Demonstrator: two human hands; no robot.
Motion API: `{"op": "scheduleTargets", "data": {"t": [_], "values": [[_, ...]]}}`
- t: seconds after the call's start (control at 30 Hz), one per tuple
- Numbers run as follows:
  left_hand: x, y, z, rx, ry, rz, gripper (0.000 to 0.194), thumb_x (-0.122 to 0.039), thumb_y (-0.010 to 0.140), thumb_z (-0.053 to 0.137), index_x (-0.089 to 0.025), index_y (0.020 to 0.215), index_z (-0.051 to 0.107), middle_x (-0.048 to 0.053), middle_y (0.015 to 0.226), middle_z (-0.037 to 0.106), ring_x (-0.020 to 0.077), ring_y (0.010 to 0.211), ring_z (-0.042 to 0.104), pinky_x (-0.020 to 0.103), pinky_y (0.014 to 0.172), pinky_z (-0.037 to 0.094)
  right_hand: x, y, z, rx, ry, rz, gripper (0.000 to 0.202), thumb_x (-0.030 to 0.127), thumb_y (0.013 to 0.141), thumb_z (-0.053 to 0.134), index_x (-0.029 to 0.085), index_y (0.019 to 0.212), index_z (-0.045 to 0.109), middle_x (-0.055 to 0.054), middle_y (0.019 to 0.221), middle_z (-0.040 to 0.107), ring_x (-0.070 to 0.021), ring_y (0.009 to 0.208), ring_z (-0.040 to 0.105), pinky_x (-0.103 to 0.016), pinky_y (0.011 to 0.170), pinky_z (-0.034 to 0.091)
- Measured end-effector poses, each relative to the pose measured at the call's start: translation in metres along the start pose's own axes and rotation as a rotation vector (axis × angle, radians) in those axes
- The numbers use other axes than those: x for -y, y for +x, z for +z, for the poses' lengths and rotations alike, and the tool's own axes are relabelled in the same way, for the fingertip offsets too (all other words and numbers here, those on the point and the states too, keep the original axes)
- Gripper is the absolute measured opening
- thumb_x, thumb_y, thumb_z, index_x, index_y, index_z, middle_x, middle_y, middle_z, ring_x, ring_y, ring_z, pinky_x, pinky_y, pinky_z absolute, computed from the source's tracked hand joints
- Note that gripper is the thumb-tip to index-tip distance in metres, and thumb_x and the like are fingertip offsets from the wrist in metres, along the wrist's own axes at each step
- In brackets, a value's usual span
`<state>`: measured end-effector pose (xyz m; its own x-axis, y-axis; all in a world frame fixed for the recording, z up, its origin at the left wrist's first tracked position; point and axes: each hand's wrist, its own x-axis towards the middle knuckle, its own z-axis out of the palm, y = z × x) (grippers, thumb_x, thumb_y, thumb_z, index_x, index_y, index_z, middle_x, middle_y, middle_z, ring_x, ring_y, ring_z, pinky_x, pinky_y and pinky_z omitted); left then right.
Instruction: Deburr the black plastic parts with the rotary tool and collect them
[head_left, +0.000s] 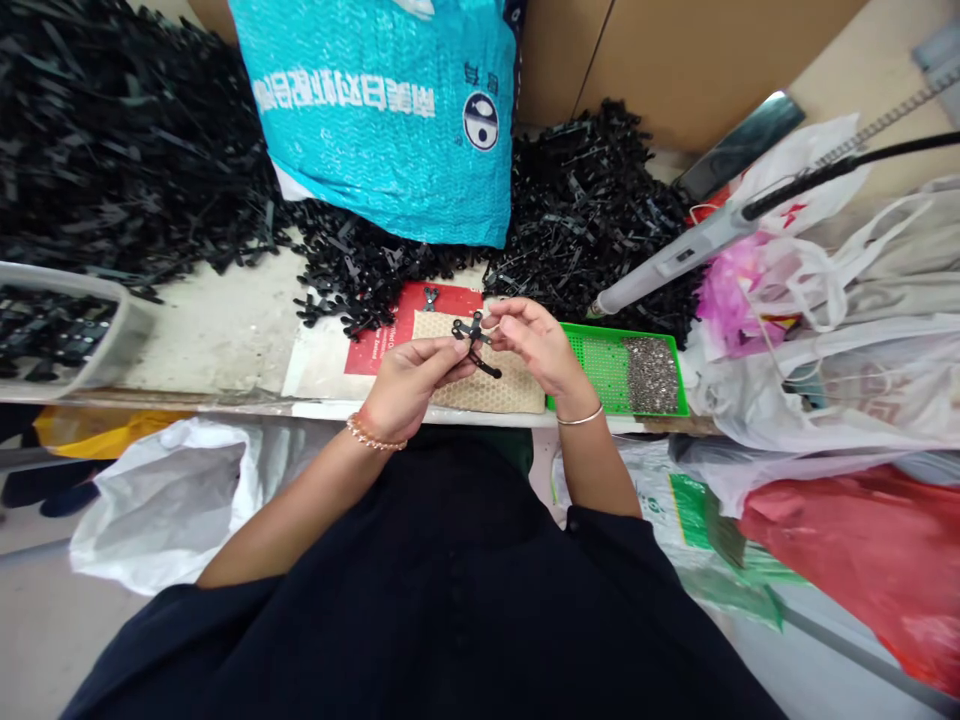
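Between the thumb and fingers of my left hand (416, 378) is a black jointed plastic part (475, 334) with several short arms and round ends. One longer arm slants down to the right. My right hand (541, 345) is just right of the part, fingers bent and fingertips drawn together at its edge; what they pinch, if anything, is too small to make out. Beneath both hands lies a tan honeycomb-patterned pad (517, 395). A small black piece (430, 298) rests on the red printed sheet (405, 300) beyond my hands.
To the right, a green tray (600, 400) holds many small metal pieces (651, 375). Heaps of black parts (592, 220) surround a blue woven bag (382, 130). A clear bin (112, 330) stands left. A grey tool (667, 260) hangs from a coil at right, near plastic bags (832, 370).
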<state>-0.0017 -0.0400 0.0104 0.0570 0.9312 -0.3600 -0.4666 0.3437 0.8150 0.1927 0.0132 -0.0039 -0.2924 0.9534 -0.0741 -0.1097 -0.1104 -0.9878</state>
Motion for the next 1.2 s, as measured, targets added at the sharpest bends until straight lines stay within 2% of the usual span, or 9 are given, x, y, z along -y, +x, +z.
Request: {"op": "scheduleTargets", "data": {"t": [0.1,0.23,0.33,0.47,0.6,0.8,1.2], "values": [[0.0,0.0,0.0,0.036,0.058,-0.025,0.046,-0.048,0.054,0.108,-0.016,0.08,0.086,0.007,0.09,0.084,0.0155,0.078,0.077,0.031,0.087,0.068,0.004,0.002,-0.004,0.079,-0.019,0.032,0.048,0.056,0.083,0.088,0.026,0.118,0.075,0.0,0.1,0.077,-0.0113,0.086,0.069,-0.024,0.075,0.06],[0.002,0.0,-0.002,0.064,0.085,-0.052,0.047,-0.047,0.056,0.107,-0.015,0.083,0.087,0.008,0.091,0.084,0.015,0.077,0.077,0.032,0.087,0.068,0.004,0.006,-0.005,0.144,-0.078,0.004,0.043,0.049,0.081,0.091,0.024,0.114,0.077,-0.001,0.101,0.077,-0.0116,0.088,0.069,-0.027,0.083,0.061],[0.0,-0.001,-0.005,0.074,0.072,-0.07,0.045,-0.047,0.059,0.106,-0.015,0.085,0.086,0.009,0.094,0.084,0.0168,0.081,0.079,0.033,0.089,0.068,0.002,0.009,-0.006,0.087,-0.072,0.026,0.044,0.052,0.079,0.092,0.023,0.109,0.077,-0.002,0.102,0.078,-0.0116,0.086,0.068,-0.026,0.075,0.06],[-0.005,-0.001,-0.008,0.137,0.077,-0.175,0.041,-0.043,0.064,0.105,-0.014,0.086,0.087,0.011,0.097,0.085,0.0171,0.08,0.08,0.029,0.082,0.069,0.001,0.013,-0.005,0.015,-0.007,0.062,0.046,0.053,0.077,0.092,0.024,0.109,0.076,0.0,0.1,0.076,-0.0102,0.082,0.065,-0.023,0.068,0.057],[-0.006,-0.001,-0.006,0.18,0.063,-0.255,0.034,-0.037,0.067,0.104,-0.015,0.085,0.086,0.011,0.094,0.086,0.0167,0.077,0.08,0.028,0.079,0.069,0.001,0.013,0.001,0.023,0.022,0.082,0.046,0.052,0.073,0.095,0.024,0.105,0.076,0.0,0.101,0.077,-0.01,0.082,0.065,-0.021,0.066,0.057],[-0.005,0.001,-0.009,0.185,0.035,-0.271,0.031,-0.034,0.068,0.104,-0.014,0.085,0.087,0.01,0.094,0.086,0.015,0.075,0.08,0.024,0.077,0.069,0.003,0.012,0.003,0.043,0.056,0.113,0.049,0.053,0.073,0.095,0.024,0.106,0.075,0.001,0.098,0.076,-0.009,0.08,0.065,-0.02,0.065,0.056],[-0.008,0.005,-0.014,0.223,0.064,-0.298,0.025,-0.031,0.073,0.101,-0.015,0.085,0.086,0.011,0.092,0.086,0.0166,0.074,0.08,0.029,0.08,0.07,0.003,0.014,0.007,0.038,0.128,0.161,0.052,0.053,0.068,0.099,0.025,0.104,0.075,0.003,0.095,0.074,-0.0072,0.074,0.064,-0.018,0.063,0.057]]}}
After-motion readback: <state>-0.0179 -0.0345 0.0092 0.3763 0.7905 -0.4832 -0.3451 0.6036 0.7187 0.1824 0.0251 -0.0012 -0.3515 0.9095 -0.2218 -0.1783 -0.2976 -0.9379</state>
